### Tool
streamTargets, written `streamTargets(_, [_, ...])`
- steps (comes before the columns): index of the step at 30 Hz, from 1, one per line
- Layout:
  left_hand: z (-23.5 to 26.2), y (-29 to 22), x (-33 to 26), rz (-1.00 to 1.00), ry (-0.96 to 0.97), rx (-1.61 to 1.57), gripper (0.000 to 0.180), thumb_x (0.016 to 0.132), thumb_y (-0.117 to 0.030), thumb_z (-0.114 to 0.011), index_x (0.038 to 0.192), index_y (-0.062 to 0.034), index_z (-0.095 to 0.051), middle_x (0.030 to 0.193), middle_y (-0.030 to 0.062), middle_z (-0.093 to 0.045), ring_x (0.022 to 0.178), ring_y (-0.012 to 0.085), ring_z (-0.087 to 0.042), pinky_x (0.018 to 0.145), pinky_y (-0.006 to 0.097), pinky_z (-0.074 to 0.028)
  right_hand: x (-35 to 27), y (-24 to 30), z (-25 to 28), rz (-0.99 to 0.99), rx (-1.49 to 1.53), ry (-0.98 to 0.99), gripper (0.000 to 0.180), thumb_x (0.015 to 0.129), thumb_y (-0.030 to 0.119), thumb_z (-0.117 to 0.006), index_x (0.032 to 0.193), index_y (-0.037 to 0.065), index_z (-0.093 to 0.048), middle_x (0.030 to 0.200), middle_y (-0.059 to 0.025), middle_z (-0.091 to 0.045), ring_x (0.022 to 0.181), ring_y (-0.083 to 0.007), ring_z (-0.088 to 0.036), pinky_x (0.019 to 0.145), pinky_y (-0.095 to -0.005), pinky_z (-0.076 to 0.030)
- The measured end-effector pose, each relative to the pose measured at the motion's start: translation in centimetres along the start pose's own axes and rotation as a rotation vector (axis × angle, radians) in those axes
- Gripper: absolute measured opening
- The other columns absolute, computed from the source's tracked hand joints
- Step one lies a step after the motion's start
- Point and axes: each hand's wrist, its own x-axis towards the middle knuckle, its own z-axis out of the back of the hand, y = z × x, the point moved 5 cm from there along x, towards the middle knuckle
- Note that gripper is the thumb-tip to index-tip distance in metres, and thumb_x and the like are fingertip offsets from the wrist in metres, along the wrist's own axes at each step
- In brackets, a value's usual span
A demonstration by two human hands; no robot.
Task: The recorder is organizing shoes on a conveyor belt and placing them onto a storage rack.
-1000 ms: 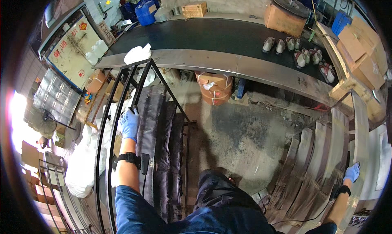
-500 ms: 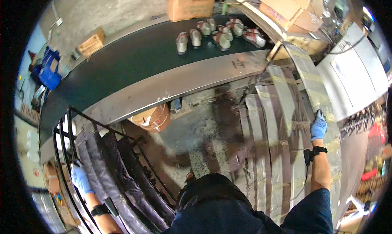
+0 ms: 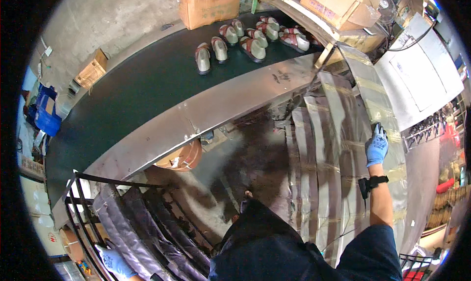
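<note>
My left hand [image 3: 117,263], in a blue glove with dark fingertips, is at the side of a black metal rack [image 3: 84,202]. Its fingers appear closed on the frame there, though partly hidden. Dark, shiny wrapped shelves [image 3: 128,224] slope within this rack. On my right, my right hand [image 3: 377,148], gloved alike, lies with fingers stretched on a grey shelf [image 3: 385,107] bound with yellowish tape. More taped grey slats [image 3: 329,134] run in rows beside it. Each of these surfaces carries nothing near my hands.
Ahead, a dark green conveyor belt [image 3: 142,80] with a metal edge [image 3: 216,107] crosses the view. Several grey and red shoes [image 3: 253,48] stand on it. A brown carton [image 3: 208,9] is behind it; a round brown package [image 3: 184,156] sits underneath. Another carton [image 3: 338,6] stands upper right.
My view has turned and shifted, so the belt and shoes sit further left. My left hand appears lower in view, still beside the rack. My right hand stays on the taped shelf.
</note>
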Motion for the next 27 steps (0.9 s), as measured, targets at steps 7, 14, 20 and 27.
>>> streamTargets(7, [-1.9, -1.5, 2.0, -0.017, -0.231, 0.128, 0.060, 0.086, -0.048, -0.049, 0.127, -0.0048, -0.046, 0.071, 0.0038, -0.061, 0.053, 0.0189, -0.058, 0.044, 0.031, -0.045, 0.3, 0.1, 2.0, -0.014, 0.089, -0.011, 0.059, 0.072, 0.004, -0.051, 0.130, 0.001, -0.040, 0.123, -0.0188, -0.049, 0.114, -0.0319, -0.047, 0.098, -0.0375, -0.037])
streamTargets(14, [9.7, -30.7, 0.1, -0.486, 0.017, -0.969, 0.045, 0.074, -0.004, -0.066, 0.116, 0.0034, -0.051, 0.112, 0.0188, -0.057, 0.104, 0.0259, -0.052, 0.092, 0.035, -0.041, 2.3, 4.3, 7.4, -0.014, 0.316, -0.138, 0.051, 0.077, 0.010, -0.055, 0.125, -0.001, -0.045, 0.122, -0.0213, -0.049, 0.115, -0.0375, -0.044, 0.102, -0.0434, -0.032])
streamTargets(20, [32.7, -64.2, -20.0, -1.536, 0.693, -1.526, 0.047, 0.082, -0.022, -0.063, 0.121, 0.0017, -0.051, 0.116, 0.0175, -0.058, 0.115, 0.0293, -0.049, 0.095, 0.036, -0.038, -10.6, 5.5, 2.6, -0.822, 1.782, -0.086, 0.049, 0.085, 0.011, -0.055, 0.132, 0.001, -0.041, 0.132, -0.0191, -0.044, 0.116, -0.0320, -0.049, 0.101, -0.0369, -0.037])
streamTargets(27, [48.2, -80.3, -40.4, -1.217, 2.553, -1.227, 0.042, 0.086, -0.039, -0.057, 0.114, -0.0086, -0.055, 0.103, 0.0098, -0.062, 0.096, 0.0252, -0.058, 0.079, 0.046, -0.050, -22.1, -2.4, 7.2, -1.412, 2.107, -1.259, 0.043, 0.094, 0.041, -0.040, 0.127, 0.014, -0.044, 0.129, -0.0108, -0.048, 0.120, -0.0313, -0.044, 0.103, -0.0520, -0.032])
